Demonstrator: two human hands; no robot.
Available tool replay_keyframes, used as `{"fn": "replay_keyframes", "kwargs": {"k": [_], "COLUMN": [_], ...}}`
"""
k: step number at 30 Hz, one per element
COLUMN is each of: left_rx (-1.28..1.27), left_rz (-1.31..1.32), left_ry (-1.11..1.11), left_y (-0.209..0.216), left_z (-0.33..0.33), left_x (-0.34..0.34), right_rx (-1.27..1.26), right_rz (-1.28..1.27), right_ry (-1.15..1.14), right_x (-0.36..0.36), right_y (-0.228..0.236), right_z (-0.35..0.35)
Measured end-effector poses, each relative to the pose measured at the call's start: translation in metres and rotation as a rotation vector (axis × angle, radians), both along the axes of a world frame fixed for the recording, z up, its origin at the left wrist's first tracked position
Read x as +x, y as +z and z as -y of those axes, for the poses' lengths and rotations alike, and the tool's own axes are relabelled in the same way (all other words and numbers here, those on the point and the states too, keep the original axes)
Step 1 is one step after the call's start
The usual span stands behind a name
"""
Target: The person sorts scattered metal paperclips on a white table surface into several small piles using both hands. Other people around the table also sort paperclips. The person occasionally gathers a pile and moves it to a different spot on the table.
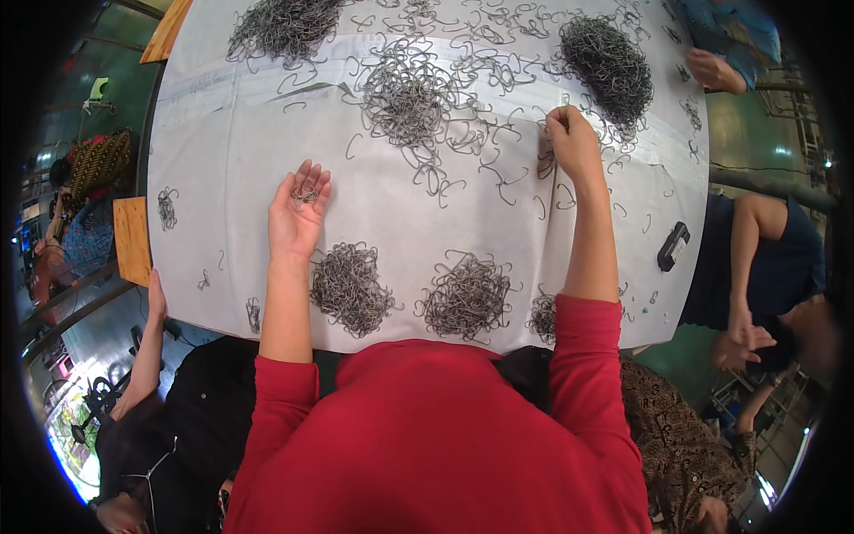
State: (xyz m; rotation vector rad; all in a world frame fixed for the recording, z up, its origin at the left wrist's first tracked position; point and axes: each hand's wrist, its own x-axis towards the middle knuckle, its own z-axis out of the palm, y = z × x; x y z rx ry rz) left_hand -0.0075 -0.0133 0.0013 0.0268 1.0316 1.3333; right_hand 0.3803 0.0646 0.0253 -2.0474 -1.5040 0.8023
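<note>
My left hand (298,209) is turned palm up, its fingers curled round a few small bent wire hooks (304,194). Closer to me lies a dense heap of the same hooks (351,289), with a second heap (467,296) to its right. My right hand (574,138) reaches farther out with thumb and fingers pinched together; what they hold, if anything, is too small to make out. Just beyond it is a large dark pile of hooks (609,71). A looser pile (407,102) spreads over the middle, with single hooks scattered toward my right hand.
A white sheet (200,258) covers the table. Another large pile (285,27) is at the far left, and a small black device (673,246) sits near the right edge. Co-workers stand around; one person's hand (716,71) rests at the far right corner.
</note>
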Motion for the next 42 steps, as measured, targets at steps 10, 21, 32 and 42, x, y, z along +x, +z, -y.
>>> {"fn": "replay_keyframes", "kwargs": {"k": [10,21,32,42], "left_rx": [-0.002,0.047,0.091,0.062], "left_rz": [-0.020,-0.018,0.001,0.027], "left_ry": [0.004,-0.023,-0.032,-0.045], "left_y": [0.002,0.001,-0.006,-0.006], "left_z": [0.002,0.001,0.000,0.002], "left_x": [0.002,0.002,0.001,-0.001], "right_rx": [0.060,-0.009,-0.403,0.115], "right_rz": [0.224,0.452,-0.121,0.046], "right_ry": [0.247,0.268,0.157,0.375], "right_x": [-0.031,-0.031,0.064,-0.035], "right_y": [0.003,0.030,0.044,0.036], "right_z": [0.012,0.042,0.193,0.078]}}
